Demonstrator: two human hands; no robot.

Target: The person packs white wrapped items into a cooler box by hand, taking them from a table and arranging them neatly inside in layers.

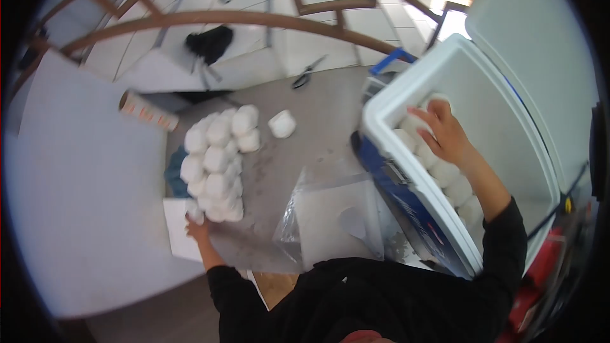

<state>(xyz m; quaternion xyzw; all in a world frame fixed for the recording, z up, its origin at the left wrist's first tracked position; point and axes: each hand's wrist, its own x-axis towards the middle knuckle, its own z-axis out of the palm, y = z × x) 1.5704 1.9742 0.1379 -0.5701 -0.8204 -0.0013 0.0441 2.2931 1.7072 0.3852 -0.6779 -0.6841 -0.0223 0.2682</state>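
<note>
My right hand [448, 138] reaches into the white-lined cooler [406, 76], fingers spread just over a row of white rounded lumps [445, 171]. At the near left end of a piled heap of similar white lumps [216, 159], my left hand [196, 227] has its fingers around a small pale lump [194, 211]; blur hides its exact kind. Beside that hand is a flat white box or board [179, 235]. One single white lump [282, 124] sits apart from the heap on the grey table [267, 203].
The cooler's lid [534, 44] stands raised at the right. A clear plastic bag [318, 209] and a white scoop-like tool [353, 223] lie near my body. Scissors [307, 75], a cardboard tube [147, 110] and a black bundle [211, 43] are farther back. Blue cloth [176, 173] shows beside the heap.
</note>
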